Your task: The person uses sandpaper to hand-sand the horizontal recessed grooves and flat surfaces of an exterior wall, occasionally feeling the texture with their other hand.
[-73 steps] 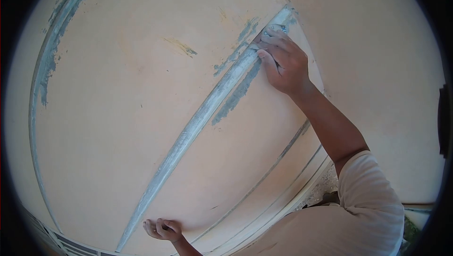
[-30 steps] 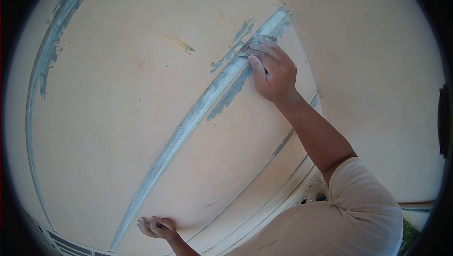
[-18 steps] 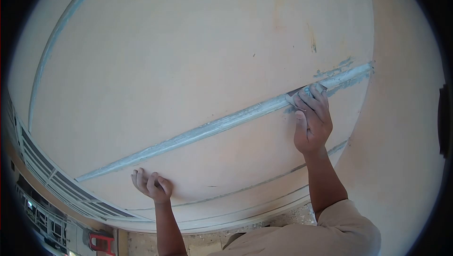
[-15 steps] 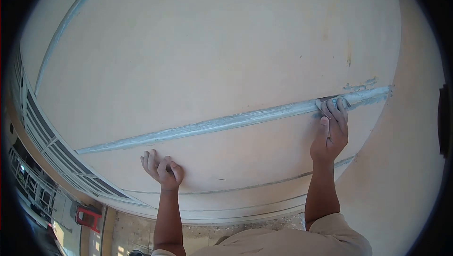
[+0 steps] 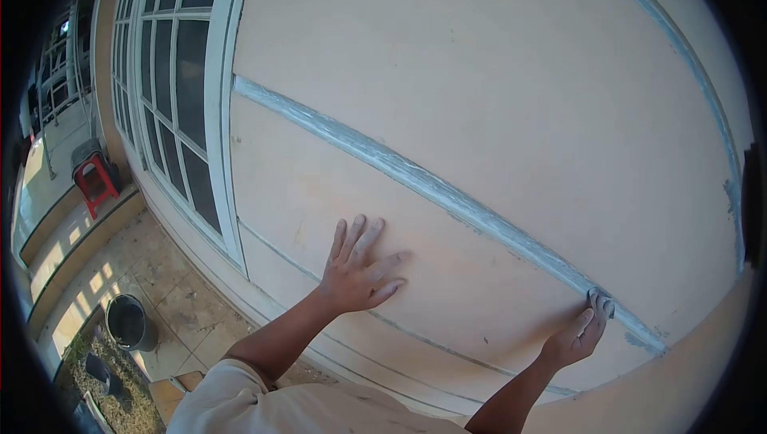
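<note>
A grey-white strip (image 5: 415,181) of filler or moulding crosses the pale wall (image 5: 479,106) diagonally, from the window frame down to the lower right. Near its lower right end, my right hand (image 5: 575,340) presses a small dark grey sheet or pad (image 5: 609,306) against the strip, fingers bent around it. Below the strip, my left hand (image 5: 358,274) rests on or close to the wall with its fingers spread and nothing in it.
A white-framed window (image 5: 214,90) is at the left. Beyond it stands a red stool (image 5: 97,182) on a step. A black bucket (image 5: 132,324) sits on the tiled floor (image 5: 188,310) at the lower left. Thinner grooves run along the lower wall.
The view has turned left and tilted, bringing the window and bucket into sight. My left hand's fingers have spread from a curl. My right hand is still at the strip, nearer its right end.
</note>
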Motion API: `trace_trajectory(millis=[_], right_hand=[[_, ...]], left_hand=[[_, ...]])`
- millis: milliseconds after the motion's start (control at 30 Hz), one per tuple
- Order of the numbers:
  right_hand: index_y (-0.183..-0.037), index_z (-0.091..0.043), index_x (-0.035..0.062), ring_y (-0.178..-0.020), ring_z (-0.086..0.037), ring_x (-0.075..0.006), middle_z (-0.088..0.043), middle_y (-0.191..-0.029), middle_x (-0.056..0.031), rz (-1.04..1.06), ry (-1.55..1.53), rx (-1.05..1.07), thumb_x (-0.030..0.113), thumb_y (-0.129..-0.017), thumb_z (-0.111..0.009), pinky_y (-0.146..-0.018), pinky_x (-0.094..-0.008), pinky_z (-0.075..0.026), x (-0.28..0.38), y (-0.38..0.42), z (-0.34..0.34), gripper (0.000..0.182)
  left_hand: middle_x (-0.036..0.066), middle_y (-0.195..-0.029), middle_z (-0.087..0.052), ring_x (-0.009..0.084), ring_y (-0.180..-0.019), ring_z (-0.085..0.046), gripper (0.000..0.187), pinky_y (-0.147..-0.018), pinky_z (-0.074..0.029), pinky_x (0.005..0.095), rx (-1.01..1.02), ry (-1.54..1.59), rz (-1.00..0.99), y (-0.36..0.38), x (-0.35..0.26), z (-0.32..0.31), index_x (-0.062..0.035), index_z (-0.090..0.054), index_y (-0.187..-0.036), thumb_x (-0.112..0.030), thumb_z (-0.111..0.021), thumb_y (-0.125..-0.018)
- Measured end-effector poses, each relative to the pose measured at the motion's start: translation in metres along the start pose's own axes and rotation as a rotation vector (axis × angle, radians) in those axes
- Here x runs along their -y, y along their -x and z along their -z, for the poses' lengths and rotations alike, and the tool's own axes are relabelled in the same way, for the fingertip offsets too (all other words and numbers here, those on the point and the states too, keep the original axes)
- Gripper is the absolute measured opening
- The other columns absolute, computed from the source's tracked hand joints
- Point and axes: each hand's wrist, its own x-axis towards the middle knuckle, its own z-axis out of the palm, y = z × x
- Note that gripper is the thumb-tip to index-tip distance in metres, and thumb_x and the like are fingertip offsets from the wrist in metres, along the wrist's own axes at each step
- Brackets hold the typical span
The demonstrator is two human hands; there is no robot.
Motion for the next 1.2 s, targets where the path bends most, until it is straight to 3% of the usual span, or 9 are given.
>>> trace_trajectory(millis=[100, 167, 367, 600, 700, 800, 867, 1100, 1200], right_hand=[[-0.107, -0.070, -0.0078, -0.120, -0.055, -0.0421, -0.068, -0.112, -0.0202, 0.049, 0.035, 0.016, 0.019, -0.102, -0.042, -0.106, -0.0520, -0.041, 0.063, 0.011, -0.034, 0.039], [-0.105, -0.071, -0.0081, -0.117, -0.056, -0.0415, -0.068, -0.110, -0.0200, 0.118, 0.098, 0.013, 0.018, -0.101, -0.043, -0.105, -0.0526, -0.042, 0.109, 0.017, -0.059, 0.038], [-0.111, -0.069, -0.0099, -0.123, -0.051, -0.0370, -0.063, -0.117, -0.0187, 0.285, 0.113, -0.006, 0.015, -0.102, -0.043, -0.110, -0.0515, -0.037, 0.175, 0.047, -0.106, 0.037], [-0.113, -0.066, -0.0130, -0.131, -0.044, -0.0392, -0.060, -0.123, -0.0215, 0.248, 0.043, 0.007, 0.016, -0.101, -0.041, -0.116, -0.0585, -0.029, 0.175, 0.053, -0.112, 0.040], [-0.115, -0.066, -0.0125, -0.133, -0.042, -0.0400, -0.058, -0.126, -0.0205, 0.230, 0.057, 0.050, 0.018, -0.101, -0.039, -0.117, -0.0585, -0.027, 0.172, 0.053, -0.109, 0.043], [-0.117, -0.066, -0.0111, -0.135, -0.041, -0.0397, -0.058, -0.127, -0.0187, 0.254, 0.062, 0.093, 0.021, -0.102, -0.036, -0.118, -0.0586, -0.025, 0.171, 0.051, -0.105, 0.046], [-0.118, -0.065, -0.0106, -0.135, -0.041, -0.0392, -0.058, -0.127, -0.0180, 0.254, 0.051, 0.129, 0.022, -0.103, -0.035, -0.118, -0.0586, -0.024, 0.171, 0.050, -0.102, 0.047], [-0.120, -0.065, -0.0085, -0.137, -0.040, -0.0393, -0.058, -0.126, -0.0173, 0.306, 0.070, 0.137, 0.021, -0.103, -0.040, -0.115, -0.0553, -0.033, 0.172, 0.050, -0.093, 0.043], [-0.120, -0.065, -0.0091, -0.134, -0.043, -0.0411, -0.059, -0.124, -0.0181, 0.273, 0.076, 0.142, 0.021, -0.103, -0.040, -0.114, -0.0549, -0.034, 0.180, 0.051, -0.096, 0.043]], left_hand=[[0.026, -0.150, -0.035, 0.0542, -0.141, -0.024, 0.055, -0.115, -0.007, 0.0669, -0.049, -0.063, 0.255, 0.017, 0.062, 0.020, -0.0288, -0.061, -0.128, -0.062, -0.065, -0.084], [0.027, -0.152, -0.031, 0.0554, -0.143, -0.016, 0.061, -0.114, -0.002, 0.0688, -0.075, -0.217, 0.048, 0.033, 0.093, 0.007, -0.0294, -0.057, -0.133, -0.067, -0.061, -0.085], [0.019, -0.156, -0.027, 0.0521, -0.144, -0.015, 0.068, -0.112, 0.001, 0.0712, -0.101, -0.233, 0.033, 0.035, 0.090, 0.000, -0.0371, -0.049, -0.143, -0.073, -0.054, -0.085], [0.015, -0.164, -0.016, 0.0499, -0.147, -0.011, 0.068, -0.112, 0.004, 0.0716, -0.060, -0.222, 0.048, 0.036, 0.084, 0.002, -0.0418, -0.046, -0.146, -0.073, -0.053, -0.085], [0.006, -0.159, -0.030, 0.0406, -0.149, -0.011, 0.061, -0.111, -0.002, 0.0727, -0.076, -0.174, 0.115, 0.035, 0.080, 0.001, -0.0446, -0.049, -0.143, -0.070, -0.052, -0.087], [0.009, -0.161, -0.026, 0.0440, -0.149, -0.008, 0.061, -0.110, 0.000, 0.0741, -0.001, -0.174, 0.116, 0.034, 0.079, 0.009, -0.0434, -0.048, -0.143, -0.069, -0.053, -0.088], [0.021, -0.162, -0.013, 0.0570, -0.144, -0.002, 0.070, -0.108, 0.007, 0.0755, 0.071, -0.210, 0.049, 0.037, 0.082, 0.009, -0.0417, -0.042, -0.147, -0.071, -0.055, -0.085], [0.025, -0.161, -0.008, 0.0593, -0.142, -0.005, 0.069, -0.106, 0.005, 0.0768, 0.086, -0.215, 0.049, 0.034, 0.082, 0.011, -0.0406, -0.045, -0.145, -0.072, -0.056, -0.085], [0.020, -0.160, -0.019, 0.0541, -0.143, -0.012, 0.062, -0.108, 0.002, 0.0751, 0.047, -0.150, 0.037, 0.032, 0.085, 0.025, -0.0395, -0.052, -0.140, -0.068, -0.058, -0.086]])
